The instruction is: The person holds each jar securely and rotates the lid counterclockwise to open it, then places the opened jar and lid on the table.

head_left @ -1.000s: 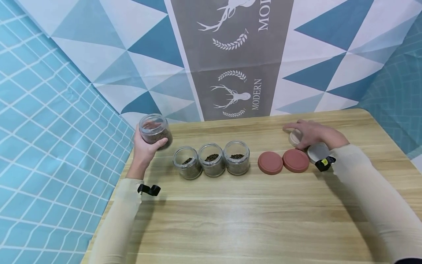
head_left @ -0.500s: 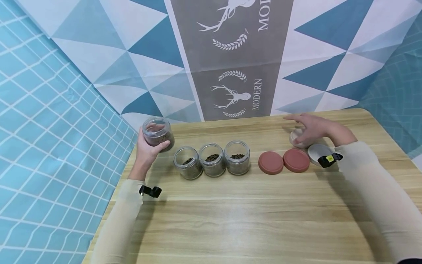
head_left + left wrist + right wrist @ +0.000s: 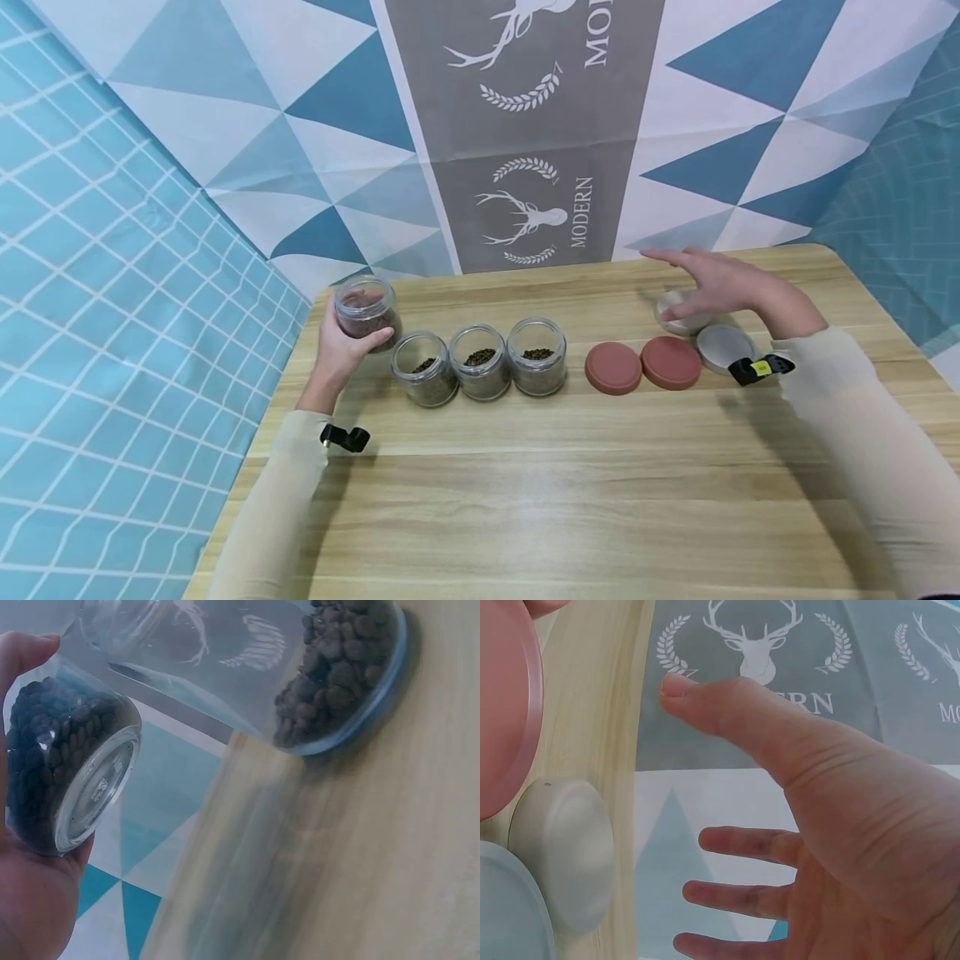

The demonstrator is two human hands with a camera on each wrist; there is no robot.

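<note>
My left hand point(image 3: 337, 354) grips an open glass jar point(image 3: 372, 319) at the table's back left, held off the surface. Dark brown pellets fill much of this jar, and its base shows in the left wrist view. Right of it three open glass jars point(image 3: 425, 379) stand in a row with a lower layer of dark pellets. My right hand point(image 3: 723, 287) hovers over a whitish lid point(image 3: 678, 312), holding nothing. Its thumb and fingers are spread apart in the right wrist view, away from the whitish lid point(image 3: 570, 855).
Two red lids point(image 3: 613, 368) lie side by side right of the jar row. A grey lid point(image 3: 726, 348) lies beside them, in front of the whitish one. Patterned cloth point(image 3: 540, 125) rises behind the wooden table point(image 3: 480, 500), and blue grid cloth point(image 3: 112, 333) at the left.
My right hand has let go of the whitish lid, rising and shifting right. My left hand has brought its jar down and to the right, closer to the row.
</note>
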